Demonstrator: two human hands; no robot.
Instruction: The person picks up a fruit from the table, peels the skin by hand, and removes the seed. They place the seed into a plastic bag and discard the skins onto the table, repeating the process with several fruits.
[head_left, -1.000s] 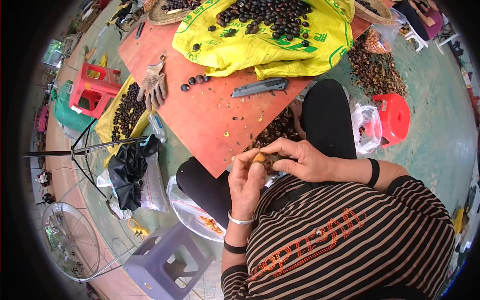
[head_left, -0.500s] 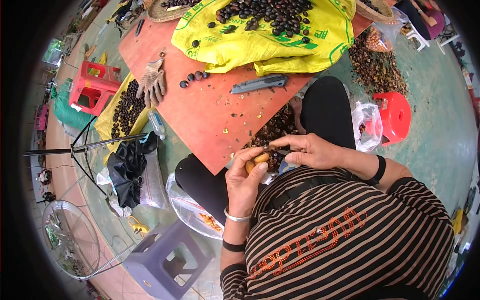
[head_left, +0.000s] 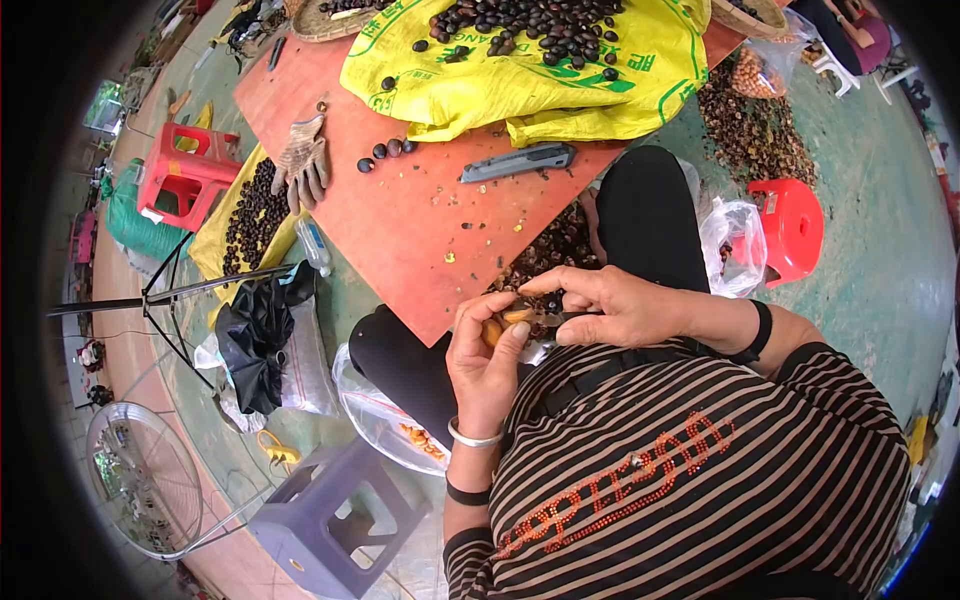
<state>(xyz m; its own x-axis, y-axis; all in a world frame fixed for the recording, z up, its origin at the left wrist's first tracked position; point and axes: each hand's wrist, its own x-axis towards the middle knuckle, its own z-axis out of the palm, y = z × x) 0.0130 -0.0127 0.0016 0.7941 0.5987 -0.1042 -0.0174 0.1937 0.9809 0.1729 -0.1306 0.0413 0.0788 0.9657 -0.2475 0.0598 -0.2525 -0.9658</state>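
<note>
Nut (head_left: 496,327), tan and small, sits pinched in our left hand (head_left: 484,362), fingers (head_left: 470,312) curled close around it above our lap. Our right hand (head_left: 612,305), at 3 o'clock of it, grips a small blade (head_left: 548,318) whose tip meets the nut. We judge it light, hard and smooth, likely to slip, so best held by its sides, clear of the edge. At 12 o'clock lies the red worktop (head_left: 400,230) with a utility knife (head_left: 518,162), then the yellow sack (head_left: 530,95) of dark nuts (head_left: 520,20).
</note>
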